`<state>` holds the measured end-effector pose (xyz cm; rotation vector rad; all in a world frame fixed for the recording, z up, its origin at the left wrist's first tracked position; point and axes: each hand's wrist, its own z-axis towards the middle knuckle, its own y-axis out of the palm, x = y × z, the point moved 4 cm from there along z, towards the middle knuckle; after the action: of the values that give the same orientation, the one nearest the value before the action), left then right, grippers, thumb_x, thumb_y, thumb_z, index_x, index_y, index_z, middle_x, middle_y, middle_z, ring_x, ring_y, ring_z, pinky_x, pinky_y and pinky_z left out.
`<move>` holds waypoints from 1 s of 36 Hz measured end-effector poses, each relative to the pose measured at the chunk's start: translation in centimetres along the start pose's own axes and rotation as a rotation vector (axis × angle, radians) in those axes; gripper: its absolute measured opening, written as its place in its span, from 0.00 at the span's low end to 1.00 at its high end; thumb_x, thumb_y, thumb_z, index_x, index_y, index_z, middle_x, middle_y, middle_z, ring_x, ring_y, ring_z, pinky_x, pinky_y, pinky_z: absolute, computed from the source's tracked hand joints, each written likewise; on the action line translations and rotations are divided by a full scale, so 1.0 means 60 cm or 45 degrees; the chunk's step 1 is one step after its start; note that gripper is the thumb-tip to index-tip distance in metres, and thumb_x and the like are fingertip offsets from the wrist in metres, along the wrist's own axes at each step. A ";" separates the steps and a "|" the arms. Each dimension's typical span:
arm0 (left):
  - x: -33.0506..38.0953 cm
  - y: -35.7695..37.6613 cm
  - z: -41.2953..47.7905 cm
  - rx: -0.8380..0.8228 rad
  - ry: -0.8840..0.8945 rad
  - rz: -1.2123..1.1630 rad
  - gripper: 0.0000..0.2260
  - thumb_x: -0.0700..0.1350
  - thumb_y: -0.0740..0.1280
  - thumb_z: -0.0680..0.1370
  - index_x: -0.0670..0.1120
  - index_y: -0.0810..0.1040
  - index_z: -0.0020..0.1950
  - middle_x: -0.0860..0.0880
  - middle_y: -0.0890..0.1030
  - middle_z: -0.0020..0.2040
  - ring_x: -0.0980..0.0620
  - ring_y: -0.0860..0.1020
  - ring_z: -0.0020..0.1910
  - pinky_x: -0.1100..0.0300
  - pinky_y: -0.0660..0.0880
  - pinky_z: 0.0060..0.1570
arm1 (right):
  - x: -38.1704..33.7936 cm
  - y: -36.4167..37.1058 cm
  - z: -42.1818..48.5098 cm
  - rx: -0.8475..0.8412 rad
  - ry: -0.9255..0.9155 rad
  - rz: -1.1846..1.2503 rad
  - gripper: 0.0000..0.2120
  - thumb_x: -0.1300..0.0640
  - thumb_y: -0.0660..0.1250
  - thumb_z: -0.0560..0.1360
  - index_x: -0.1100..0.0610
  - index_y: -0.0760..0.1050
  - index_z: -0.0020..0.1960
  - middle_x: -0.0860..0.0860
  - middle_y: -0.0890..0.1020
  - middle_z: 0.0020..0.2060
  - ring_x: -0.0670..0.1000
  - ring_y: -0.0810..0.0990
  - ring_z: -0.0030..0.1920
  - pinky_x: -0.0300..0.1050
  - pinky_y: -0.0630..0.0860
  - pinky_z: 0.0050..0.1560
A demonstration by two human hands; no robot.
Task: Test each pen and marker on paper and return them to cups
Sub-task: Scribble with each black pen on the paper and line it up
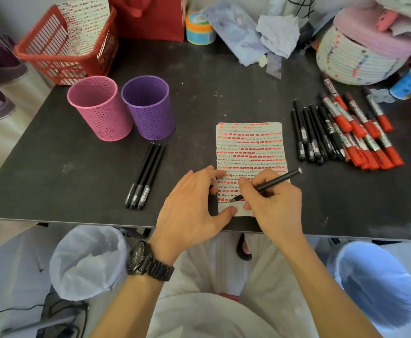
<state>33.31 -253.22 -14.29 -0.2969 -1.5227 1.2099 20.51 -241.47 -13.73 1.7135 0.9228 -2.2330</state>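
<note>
While my right grip pinches the pen, tip on the paper under it, my flat left grip presses the paper down. If it slips, ink could smear.

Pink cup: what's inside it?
In the pink cup only the perforated inner wall shows, nothing sticking out. Its near wall hides the bottom.

Your desk is black. On it you have a pink cup and a purple cup, both dotted with small holes. Your paper is white, banded with rows of red dabs and thin dark scribbles. The pen is black, the markers red and silver, the basket red lattice, your watch black
</note>
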 end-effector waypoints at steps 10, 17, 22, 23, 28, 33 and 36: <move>-0.002 0.003 -0.001 0.022 0.000 -0.003 0.20 0.64 0.67 0.71 0.54 0.67 0.55 0.62 0.75 0.67 0.65 0.63 0.75 0.67 0.53 0.73 | 0.001 0.000 -0.001 -0.013 0.001 -0.057 0.12 0.56 0.74 0.75 0.51 0.76 0.35 0.43 0.81 0.27 0.40 0.82 0.31 0.29 0.74 0.35; 0.001 0.001 -0.002 0.063 0.018 0.006 0.22 0.63 0.68 0.71 0.55 0.67 0.59 0.63 0.76 0.64 0.65 0.64 0.74 0.59 0.62 0.74 | 0.000 0.001 0.001 -0.009 0.002 -0.049 0.11 0.56 0.74 0.76 0.52 0.76 0.36 0.42 0.82 0.28 0.40 0.83 0.32 0.27 0.74 0.35; 0.004 -0.003 -0.002 0.062 0.018 0.028 0.22 0.63 0.69 0.71 0.61 0.58 0.53 0.61 0.76 0.66 0.64 0.64 0.73 0.59 0.63 0.71 | 0.000 0.001 0.000 -0.004 0.000 -0.043 0.12 0.57 0.74 0.76 0.51 0.76 0.36 0.42 0.82 0.28 0.41 0.83 0.31 0.28 0.74 0.34; 0.004 -0.002 -0.001 0.060 0.018 0.033 0.22 0.62 0.69 0.71 0.61 0.58 0.52 0.61 0.75 0.67 0.64 0.64 0.74 0.60 0.61 0.72 | 0.000 0.001 0.000 -0.004 0.001 -0.043 0.12 0.57 0.74 0.76 0.51 0.76 0.36 0.42 0.82 0.28 0.41 0.83 0.31 0.28 0.74 0.34; 0.006 -0.003 -0.001 0.054 0.036 0.032 0.24 0.63 0.69 0.71 0.65 0.52 0.52 0.60 0.77 0.65 0.64 0.64 0.74 0.63 0.56 0.73 | 0.002 -0.001 0.001 -0.004 0.013 -0.046 0.12 0.57 0.74 0.76 0.52 0.76 0.36 0.44 0.81 0.27 0.42 0.82 0.32 0.29 0.75 0.36; 0.008 -0.004 -0.002 0.065 0.046 0.034 0.23 0.63 0.69 0.71 0.63 0.54 0.51 0.61 0.76 0.67 0.64 0.64 0.74 0.60 0.61 0.72 | 0.003 0.000 0.001 0.006 0.035 -0.039 0.12 0.57 0.73 0.76 0.53 0.75 0.36 0.44 0.81 0.26 0.42 0.82 0.31 0.29 0.74 0.35; 0.009 -0.006 -0.002 0.070 0.034 0.021 0.25 0.61 0.70 0.71 0.65 0.52 0.52 0.60 0.77 0.64 0.63 0.66 0.73 0.58 0.63 0.72 | 0.003 -0.001 0.001 0.015 0.028 -0.050 0.12 0.57 0.73 0.76 0.53 0.75 0.35 0.46 0.81 0.26 0.43 0.82 0.30 0.32 0.75 0.36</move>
<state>33.34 -252.93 -13.69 -0.2884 -1.4646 1.2535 20.37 -241.39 -13.89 1.7429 0.9586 -2.2530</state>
